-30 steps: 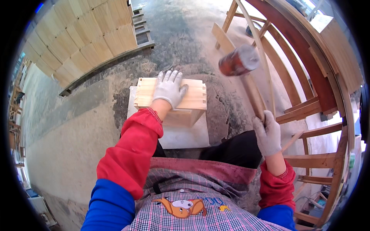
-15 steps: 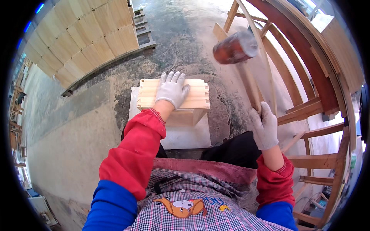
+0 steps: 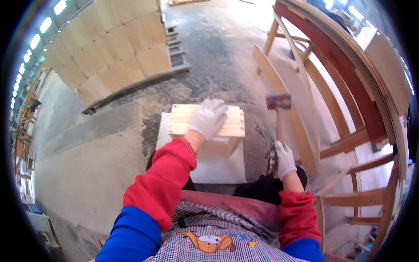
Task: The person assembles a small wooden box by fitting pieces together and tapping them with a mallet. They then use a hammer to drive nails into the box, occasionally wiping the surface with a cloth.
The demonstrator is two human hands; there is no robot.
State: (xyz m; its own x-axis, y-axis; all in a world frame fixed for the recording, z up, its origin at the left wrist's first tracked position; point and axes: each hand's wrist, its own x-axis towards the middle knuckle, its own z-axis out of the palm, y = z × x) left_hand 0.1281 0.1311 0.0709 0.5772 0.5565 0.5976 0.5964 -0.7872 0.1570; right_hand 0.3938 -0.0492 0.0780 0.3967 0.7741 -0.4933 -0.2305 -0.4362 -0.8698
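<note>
Pressing my left hand (image 3: 210,118), gloved in white, flat on top of the pale, box-shaped wooden piece (image 3: 206,129), I keep its fingers spread and curled slightly over the far edge; it clamps nothing, only bears down. That box sits on a white rectangular slab (image 3: 216,168) on the grey concrete floor (image 3: 109,144), straight ahead of my knees. My right hand (image 3: 284,159) is wrapped closed around the wooden handle of a hammer with a dark reddish head (image 3: 278,101), which hangs beside the box's right end, apart from it.

To strike well, I judge that the holding hand should stay pinned well away from the right edge, and the blow should land square, with the handle swinging in one plane.

The box's long axis runs left to right across my view, its slatted top facing up. The hammer's handle points away from me, head at the far end. A curved wooden frame (image 3: 331,148) stands to the right.
</note>
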